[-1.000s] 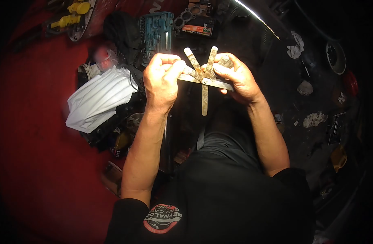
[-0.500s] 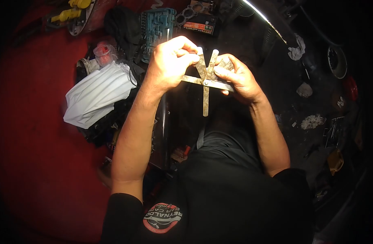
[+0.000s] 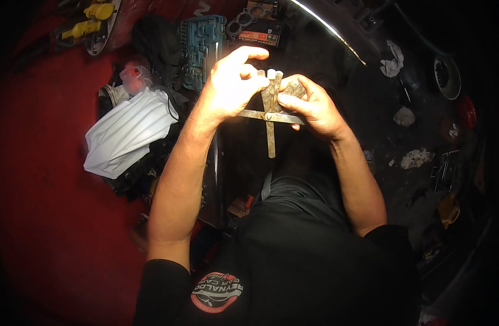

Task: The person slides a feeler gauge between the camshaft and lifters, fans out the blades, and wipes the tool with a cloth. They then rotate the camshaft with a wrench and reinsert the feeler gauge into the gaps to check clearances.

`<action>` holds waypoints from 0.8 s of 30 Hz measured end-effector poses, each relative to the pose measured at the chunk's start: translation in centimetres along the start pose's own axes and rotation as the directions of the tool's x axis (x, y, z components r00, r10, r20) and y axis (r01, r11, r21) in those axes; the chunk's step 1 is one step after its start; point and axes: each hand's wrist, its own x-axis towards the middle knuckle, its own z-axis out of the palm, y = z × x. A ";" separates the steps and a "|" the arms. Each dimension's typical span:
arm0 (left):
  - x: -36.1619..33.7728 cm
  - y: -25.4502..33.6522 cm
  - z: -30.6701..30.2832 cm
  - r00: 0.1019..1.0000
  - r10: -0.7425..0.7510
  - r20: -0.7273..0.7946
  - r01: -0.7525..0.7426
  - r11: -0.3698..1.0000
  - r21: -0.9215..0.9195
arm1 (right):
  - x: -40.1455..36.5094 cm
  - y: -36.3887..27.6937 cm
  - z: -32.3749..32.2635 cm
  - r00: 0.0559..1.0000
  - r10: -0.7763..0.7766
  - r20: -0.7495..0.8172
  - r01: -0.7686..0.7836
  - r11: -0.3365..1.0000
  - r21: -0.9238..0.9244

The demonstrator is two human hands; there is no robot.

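- The feeler gauge [image 3: 270,100] is held up between the two hands in front of the black shirt, its thin, stained metal blades fanned around a small round pivot [image 3: 269,116].
- Several blades stand upward, close together with their tips near the left fingertips; one blade points down, and the pale holder strips lie roughly crosswise at the pivot.
- The left hand [image 3: 231,87] is pinched on the upper ends of the raised blades, with its index finger lifted clear above them.
- The right hand [image 3: 316,108] is closed on the gauge's other side, its thumb pressing a bunched group of blades.
- Below, the black shirt [image 3: 309,261] shows a round red, white and black logo [image 3: 217,292].
- Beyond the left hand lies an open teal tool case [image 3: 203,49], and beside it a metal gasket [image 3: 244,23] near a dark box with an orange band [image 3: 260,37].
- Left of the left arm are a white sheet [image 3: 131,130] and, next to it, a clear plastic wrapping [image 3: 135,77] with something red showing.
- On the right, crumpled white paper [image 3: 392,61] and a yellow container [image 3: 448,210] sit on the dark floor [image 3: 391,190].
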 end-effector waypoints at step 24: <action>-7.4 -0.1 2.1 0.878 -0.146 -0.455 0.059 0.978 -0.200 | 1.8 3.4 -0.6 0.995 -0.094 0.041 0.060 0.856 0.514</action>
